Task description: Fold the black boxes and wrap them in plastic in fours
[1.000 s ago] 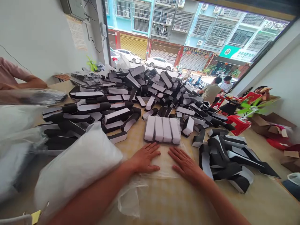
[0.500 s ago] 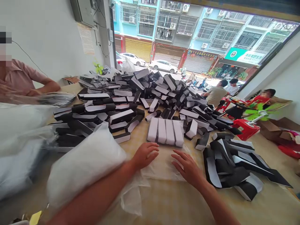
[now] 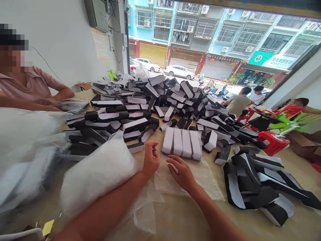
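- Left hand point(image 3: 150, 157): fingers curled in at the clear bag's point(image 3: 203, 182) left edge, can't tell if it's gripping.
- Right hand point(image 3: 182, 172): resting on the bag, fingers bent, grip unclear too.
- White boxes point(image 3: 182, 143): four in a row at the bag's far end.

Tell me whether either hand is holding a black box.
No. The left hand and the right hand are both at the clear bag in front of the white boxes, with no box in either.
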`<state>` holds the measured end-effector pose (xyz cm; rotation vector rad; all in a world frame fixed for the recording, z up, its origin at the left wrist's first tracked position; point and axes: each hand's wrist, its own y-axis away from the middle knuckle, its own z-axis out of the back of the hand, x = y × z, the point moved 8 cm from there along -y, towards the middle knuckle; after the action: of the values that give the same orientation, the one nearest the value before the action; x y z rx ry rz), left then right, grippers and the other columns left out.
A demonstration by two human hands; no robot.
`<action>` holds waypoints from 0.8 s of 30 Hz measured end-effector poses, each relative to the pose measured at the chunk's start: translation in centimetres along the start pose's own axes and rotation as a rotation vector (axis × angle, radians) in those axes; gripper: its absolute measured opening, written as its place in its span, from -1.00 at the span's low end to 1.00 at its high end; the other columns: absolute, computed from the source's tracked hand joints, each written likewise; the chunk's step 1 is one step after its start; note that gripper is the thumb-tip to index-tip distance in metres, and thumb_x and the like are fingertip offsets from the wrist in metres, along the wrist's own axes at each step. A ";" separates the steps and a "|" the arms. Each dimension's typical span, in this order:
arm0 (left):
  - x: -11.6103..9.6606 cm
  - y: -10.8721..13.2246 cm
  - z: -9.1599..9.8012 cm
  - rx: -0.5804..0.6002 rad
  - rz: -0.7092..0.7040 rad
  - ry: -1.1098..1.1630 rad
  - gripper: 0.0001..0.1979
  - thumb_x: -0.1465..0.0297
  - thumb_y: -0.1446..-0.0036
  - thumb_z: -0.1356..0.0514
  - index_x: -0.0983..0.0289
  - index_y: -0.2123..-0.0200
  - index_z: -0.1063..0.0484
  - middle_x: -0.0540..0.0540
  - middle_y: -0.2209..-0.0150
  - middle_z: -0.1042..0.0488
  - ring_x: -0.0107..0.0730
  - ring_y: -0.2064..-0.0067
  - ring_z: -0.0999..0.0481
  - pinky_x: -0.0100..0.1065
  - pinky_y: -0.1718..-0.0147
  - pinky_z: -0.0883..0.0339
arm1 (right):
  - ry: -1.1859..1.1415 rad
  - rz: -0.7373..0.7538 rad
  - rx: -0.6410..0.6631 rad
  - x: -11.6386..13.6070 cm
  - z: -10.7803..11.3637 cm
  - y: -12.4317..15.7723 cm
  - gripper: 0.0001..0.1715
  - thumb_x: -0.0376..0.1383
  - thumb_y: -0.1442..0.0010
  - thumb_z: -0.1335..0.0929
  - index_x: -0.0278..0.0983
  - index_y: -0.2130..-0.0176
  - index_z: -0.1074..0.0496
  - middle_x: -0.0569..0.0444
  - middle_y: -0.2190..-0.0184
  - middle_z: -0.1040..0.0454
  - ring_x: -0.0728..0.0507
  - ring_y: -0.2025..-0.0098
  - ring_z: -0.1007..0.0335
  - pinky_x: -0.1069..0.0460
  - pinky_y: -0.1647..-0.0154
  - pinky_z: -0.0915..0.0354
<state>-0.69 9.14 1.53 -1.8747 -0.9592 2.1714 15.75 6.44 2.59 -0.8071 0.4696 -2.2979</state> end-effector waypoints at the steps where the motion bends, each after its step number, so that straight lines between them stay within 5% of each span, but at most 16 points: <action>1: 0.0 0.1 -0.2 0.014 0.001 0.024 -0.48 0.66 0.13 -0.10 0.19 0.05 -0.35 0.09 0.14 -0.31 -0.40 0.24 -0.36 -0.42 0.37 -0.32 | -0.024 -0.014 -0.018 0.0 -0.3 -0.3 -0.74 -0.35 -0.34 -0.27 -0.18 0.06 -0.50 -0.07 -0.01 -0.53 -0.19 -0.03 -0.51 -0.12 -0.03 -0.48; 7: -0.3 0.4 -0.6 0.057 0.002 0.169 -0.36 0.66 0.21 -0.07 0.14 -0.01 -0.28 0.12 -0.01 -0.24 -0.30 0.04 -0.36 -0.39 0.29 -0.36 | -0.142 -0.080 -0.048 -0.2 -1.6 -2.1 -0.66 -0.41 -0.29 -0.26 -0.21 -0.02 -0.45 -0.09 0.06 -0.51 -0.13 0.22 -0.52 -0.04 0.19 -0.51; 14: -0.6 0.6 -1.2 0.133 -0.023 0.197 -0.33 0.67 0.22 -0.04 0.14 -0.03 -0.27 0.16 -0.14 -0.22 -0.21 -0.12 -0.33 -0.34 0.25 -0.39 | -0.170 -0.033 -0.032 0.9 -2.0 -3.3 -0.68 -0.40 -0.34 -0.22 -0.25 -0.01 -0.45 -0.06 0.18 -0.52 -0.11 0.29 -0.48 0.03 0.33 -0.43; 18: -1.1 0.4 -0.3 0.064 -0.082 0.052 -0.35 0.69 0.21 -0.03 0.16 -0.01 -0.29 0.17 -0.16 -0.27 -0.17 -0.13 -0.33 -0.30 0.22 -0.38 | -0.057 0.009 0.024 1.0 -0.4 -2.3 -0.78 -0.35 -0.37 -0.25 -0.25 0.22 -0.49 0.02 0.35 -0.51 -0.10 0.33 -0.48 0.04 0.30 -0.40; 24: -1.2 0.2 -0.6 0.108 -0.072 -0.098 -0.50 0.72 0.13 0.01 0.19 0.15 -0.38 0.15 0.03 -0.43 -0.24 0.01 -0.45 -0.33 0.30 -0.35 | 0.150 -0.007 0.121 -2.3 4.5 0.8 -0.71 -0.29 -0.41 -0.21 -0.21 0.16 -0.52 0.01 0.28 -0.57 -0.13 0.28 -0.54 0.01 0.27 -0.41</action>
<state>0.17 8.63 2.41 -1.6742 -0.8924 2.2429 20.44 6.96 4.55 -0.5819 0.3893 -2.3784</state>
